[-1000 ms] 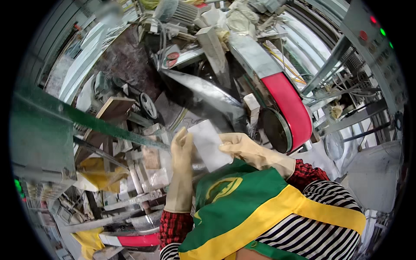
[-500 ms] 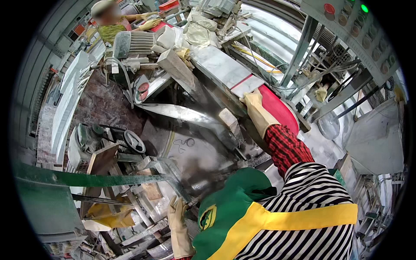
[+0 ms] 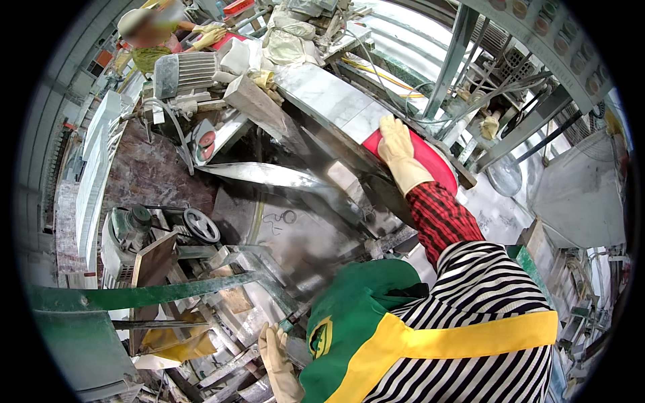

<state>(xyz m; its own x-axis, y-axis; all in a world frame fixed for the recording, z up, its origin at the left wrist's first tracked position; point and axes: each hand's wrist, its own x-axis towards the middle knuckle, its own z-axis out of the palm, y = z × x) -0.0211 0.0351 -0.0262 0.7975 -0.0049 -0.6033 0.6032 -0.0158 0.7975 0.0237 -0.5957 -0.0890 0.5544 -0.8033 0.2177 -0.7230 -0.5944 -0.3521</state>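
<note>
On the red belt (image 3: 432, 160) lies the white tile (image 3: 365, 119), your right hand (image 3: 398, 148) flat and unclenched at its edge, your left hand (image 3: 277, 359) empty, loose; a sideways push could skew the tile.

Cream gloves (image 3: 398, 149), red belt (image 3: 433, 164), white marbled tiles (image 3: 326, 97), red-and-black checked sleeve (image 3: 443, 218), green apron (image 3: 353, 295), yellow strap (image 3: 484, 336), black-and-white striped shirt (image 3: 487, 279)

1 co-worker's head (image 3: 142, 28) is blurred; under the right hand (image 3: 398, 149), the red strip (image 3: 433, 164) and probably the pale slab (image 3: 366, 121) are partly hidden.
</note>
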